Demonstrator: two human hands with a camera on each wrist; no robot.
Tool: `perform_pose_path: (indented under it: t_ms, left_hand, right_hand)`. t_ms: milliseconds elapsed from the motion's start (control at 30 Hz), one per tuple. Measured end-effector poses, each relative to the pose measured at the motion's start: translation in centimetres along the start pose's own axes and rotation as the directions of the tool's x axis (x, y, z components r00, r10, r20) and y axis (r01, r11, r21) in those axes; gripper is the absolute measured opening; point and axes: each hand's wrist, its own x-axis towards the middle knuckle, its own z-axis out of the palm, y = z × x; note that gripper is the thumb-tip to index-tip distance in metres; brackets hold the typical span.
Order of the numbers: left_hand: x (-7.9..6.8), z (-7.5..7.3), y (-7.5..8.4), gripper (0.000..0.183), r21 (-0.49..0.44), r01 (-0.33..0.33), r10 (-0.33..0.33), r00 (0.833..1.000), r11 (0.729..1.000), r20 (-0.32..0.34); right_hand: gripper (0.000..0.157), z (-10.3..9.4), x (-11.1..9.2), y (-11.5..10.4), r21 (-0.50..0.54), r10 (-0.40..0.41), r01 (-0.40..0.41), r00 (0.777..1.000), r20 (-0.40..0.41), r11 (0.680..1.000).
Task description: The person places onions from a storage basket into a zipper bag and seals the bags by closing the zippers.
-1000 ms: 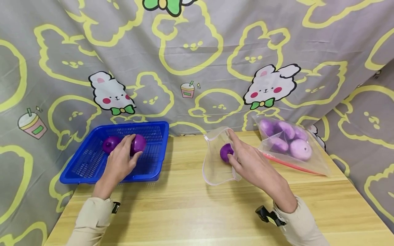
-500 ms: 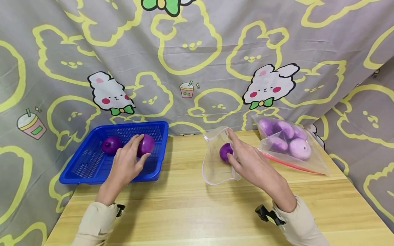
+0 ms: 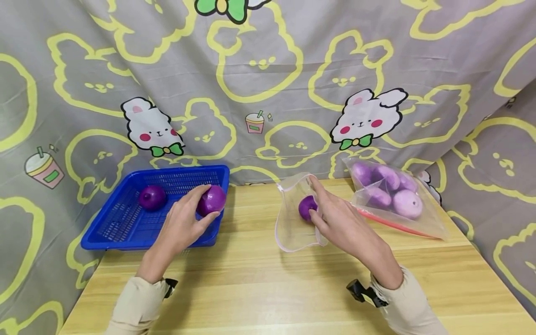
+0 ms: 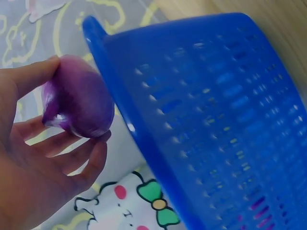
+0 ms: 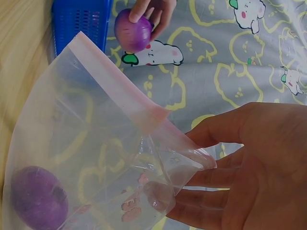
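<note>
A purple onion is gripped between the thumb and fingers of my left hand. It is above the right side of the blue basket, and in the left wrist view the onion appears beside the basket's rim. A second purple onion lies inside the basket. My right hand pinches the mouth edge of a clear zip bag, which stands open. One purple onion sits inside that bag, low down in the right wrist view.
Farther right lies another clear bag with a red zip strip, holding several paler purple onions. A patterned grey curtain hangs behind the wooden table.
My left hand has carried its onion rightward and slightly toward me, from the basket's middle to its right rim. The right hand and the bag have stayed in place.
</note>
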Motion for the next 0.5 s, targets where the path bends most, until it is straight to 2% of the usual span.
perform_pose_path:
  t_ms: [500]
  left_hand:
    - [0.2,-0.5,5.7,0.072,-0.028,-0.122,0.121,0.992,0.992,-0.026]
  right_hand:
    - [0.071,0.1,0.0,0.1,-0.003,-0.010,0.010,1.000,-0.009,1.000]
